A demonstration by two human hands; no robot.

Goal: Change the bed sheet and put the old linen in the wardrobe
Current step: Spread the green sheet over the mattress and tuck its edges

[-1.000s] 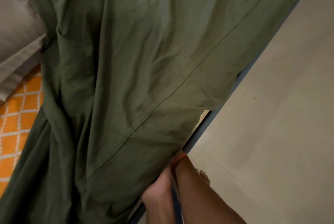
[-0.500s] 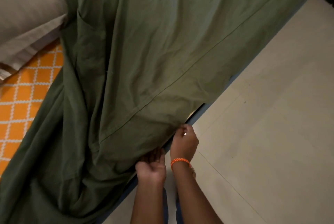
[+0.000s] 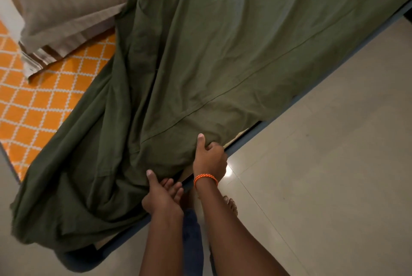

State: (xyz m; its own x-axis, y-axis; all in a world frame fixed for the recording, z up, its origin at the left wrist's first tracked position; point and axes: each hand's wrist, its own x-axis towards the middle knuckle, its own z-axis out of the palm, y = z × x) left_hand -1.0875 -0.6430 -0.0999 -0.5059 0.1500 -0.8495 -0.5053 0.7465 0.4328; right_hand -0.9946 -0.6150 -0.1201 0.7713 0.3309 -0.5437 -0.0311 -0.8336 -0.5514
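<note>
A dark green bed sheet (image 3: 223, 57) lies rumpled across the bed and hangs over its near edge. At that edge my right hand (image 3: 209, 157), with an orange braided band on the wrist, grips a fold of the green sheet, thumb on top. My left hand (image 3: 161, 195) grips the sheet's edge a little lower and to the left, thumb up, fingers curled under the cloth. An orange mattress cover with a white lattice pattern (image 3: 38, 106) shows at the left where the green sheet does not reach.
A beige pillow (image 3: 64, 1) with a striped flap lies at the bed's upper left. The blue-grey bed frame (image 3: 243, 142) runs diagonally along the sheet's edge. Pale floor tiles (image 3: 323, 164) fill the right side. My bare foot (image 3: 229, 204) stands beside the frame.
Both hands have come up into view along the bed's edge and moved apart, with thumbs now on top of the green sheet. More of the pillow and orange cover shows.
</note>
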